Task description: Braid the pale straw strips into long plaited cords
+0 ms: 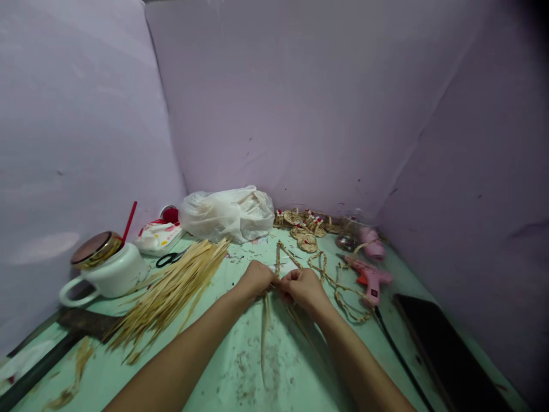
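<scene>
My left hand (pixel 257 279) and my right hand (pixel 303 286) meet at the middle of the table, each closed in a pinch on the working end of a braided straw cord. Loose flat straw strands (pixel 265 343) hang toward me from under the fingers. Beyond the hands, the finished braid (pixel 317 263) runs up, folds back and trails to the right in loops. A bundle of dry straw strips (pixel 175 292) lies left of my left hand. Close to the loops on the right is a pink glue gun (pixel 369 276).
At left are a hammer (pixel 86 323), a white mug (pixel 118 272) with a gold-rimmed lid, scissors (pixel 169 258) and a wipes pack (pixel 158 237). A white plastic bag (pixel 231 214) and coiled straw ornaments (pixel 306 241) line the back wall. A black flat device (pixel 441 349) lies at right.
</scene>
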The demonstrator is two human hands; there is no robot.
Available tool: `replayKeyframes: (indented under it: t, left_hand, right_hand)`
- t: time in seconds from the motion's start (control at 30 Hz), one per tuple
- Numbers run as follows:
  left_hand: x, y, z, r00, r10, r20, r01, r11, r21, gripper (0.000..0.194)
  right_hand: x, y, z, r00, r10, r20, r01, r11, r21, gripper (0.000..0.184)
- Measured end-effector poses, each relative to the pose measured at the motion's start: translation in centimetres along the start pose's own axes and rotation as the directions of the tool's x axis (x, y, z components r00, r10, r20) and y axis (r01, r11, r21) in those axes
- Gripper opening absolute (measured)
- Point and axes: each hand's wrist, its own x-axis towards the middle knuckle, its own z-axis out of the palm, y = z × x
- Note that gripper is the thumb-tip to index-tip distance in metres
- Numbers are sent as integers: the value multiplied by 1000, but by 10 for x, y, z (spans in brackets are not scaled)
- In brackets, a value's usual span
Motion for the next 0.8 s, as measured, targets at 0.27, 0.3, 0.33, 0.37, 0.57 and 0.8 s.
replayKeyframes:
  t: [0.27,0.3,0.33,0.37,0.57,0.8]
  left_hand:
    - [-5,1,-8,997,-48,68,58,987,-152,14]
    - [-5,0,-9,997,-25,77,38,986,-161,14]
    - [-5,0,-9,997,-4,79,18,986,-166,14]
    - [-5,-1,-10,997,10,79,3,986,-166,14]
    - [0,-2,-16,987,-4,163,32,985,-169,9]
    - [0,0,-23,964,25,263,33,976,-213,6]
  right_hand:
    - [-35,-24,16,946,-270,-179,140,839,-526,21]
    - [-38,-25,18,946,-280,-165,149,825,-545,22]
    - [-39,-26,20,945,-290,-150,163,816,-554,23]
    - [-40,-26,20,945,-298,-136,176,812,-556,24]
    - [-26,-23,-8,967,-208,-145,151,933,-327,25]
    - [-1,-12,-3,1000,6,-18,1,915,402,12]
